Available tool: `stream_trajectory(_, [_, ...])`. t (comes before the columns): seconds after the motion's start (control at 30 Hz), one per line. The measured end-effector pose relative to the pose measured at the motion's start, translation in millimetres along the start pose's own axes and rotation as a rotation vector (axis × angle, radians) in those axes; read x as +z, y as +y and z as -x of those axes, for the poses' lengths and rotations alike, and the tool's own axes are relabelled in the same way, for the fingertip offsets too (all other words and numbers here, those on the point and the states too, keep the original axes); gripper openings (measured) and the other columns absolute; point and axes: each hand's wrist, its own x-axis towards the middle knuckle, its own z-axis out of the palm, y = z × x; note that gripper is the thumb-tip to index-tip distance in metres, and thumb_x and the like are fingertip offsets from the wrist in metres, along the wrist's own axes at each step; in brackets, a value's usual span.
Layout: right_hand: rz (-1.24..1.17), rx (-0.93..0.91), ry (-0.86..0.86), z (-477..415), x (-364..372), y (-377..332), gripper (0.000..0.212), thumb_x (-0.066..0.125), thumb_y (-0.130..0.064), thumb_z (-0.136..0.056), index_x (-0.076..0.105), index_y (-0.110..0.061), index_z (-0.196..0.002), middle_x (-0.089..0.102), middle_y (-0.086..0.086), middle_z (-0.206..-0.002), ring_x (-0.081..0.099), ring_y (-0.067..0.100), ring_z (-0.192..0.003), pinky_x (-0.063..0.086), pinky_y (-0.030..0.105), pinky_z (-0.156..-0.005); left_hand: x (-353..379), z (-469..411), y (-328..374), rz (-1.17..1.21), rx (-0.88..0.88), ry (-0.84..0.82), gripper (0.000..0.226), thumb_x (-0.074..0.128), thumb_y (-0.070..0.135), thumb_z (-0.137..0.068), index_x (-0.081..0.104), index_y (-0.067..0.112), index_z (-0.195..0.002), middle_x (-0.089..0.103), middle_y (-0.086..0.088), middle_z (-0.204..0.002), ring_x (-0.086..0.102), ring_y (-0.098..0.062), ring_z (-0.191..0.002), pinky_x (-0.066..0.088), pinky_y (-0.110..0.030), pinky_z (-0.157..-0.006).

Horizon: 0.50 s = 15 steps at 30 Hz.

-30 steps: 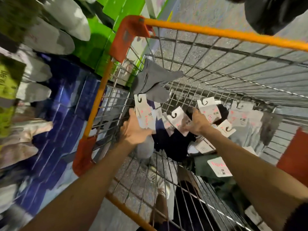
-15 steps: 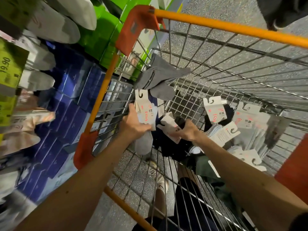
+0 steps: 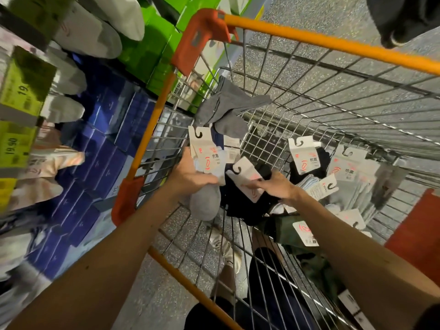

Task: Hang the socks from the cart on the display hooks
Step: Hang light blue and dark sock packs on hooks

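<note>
Both hands reach into the cart [image 3: 333,45], near its left wall. The left hand [image 3: 190,181] has its grip closed round a grey pack [image 3: 206,203]. The right hand [image 3: 273,188] pinches the card of a black pack [image 3: 246,178]. It would be best to lay that card on the left bundle with the hook holes aligned, so both slide onto one hook. Other packs [image 3: 304,156] lie toward the cart's right.

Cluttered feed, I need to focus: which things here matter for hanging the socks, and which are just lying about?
Job: left hand, gripping grey sock pack; right hand, pinching black sock pack; cart; carded packs inside it.
Lying about: blue boxes; green boxes; price tags.
</note>
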Motion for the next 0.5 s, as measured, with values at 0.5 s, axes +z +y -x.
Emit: stream_trajectory(0.5, [-0.171,-0.14,0.168,185,-17,-28,0.043,0.083,-0.037,-0.074,0.075,-0.01,-0.106,0.07,0.016,-0.121,0.069,0.024,-0.108,0.054,0.03,-0.088,-18,147,29,0.461,0.162,-0.151,0.073,0.091,0.021,-0.057,0.059,0.023,-0.123,0.074,0.008,-0.112,0.066,-0.012,-0.111,0.043,-0.037,-0.105])
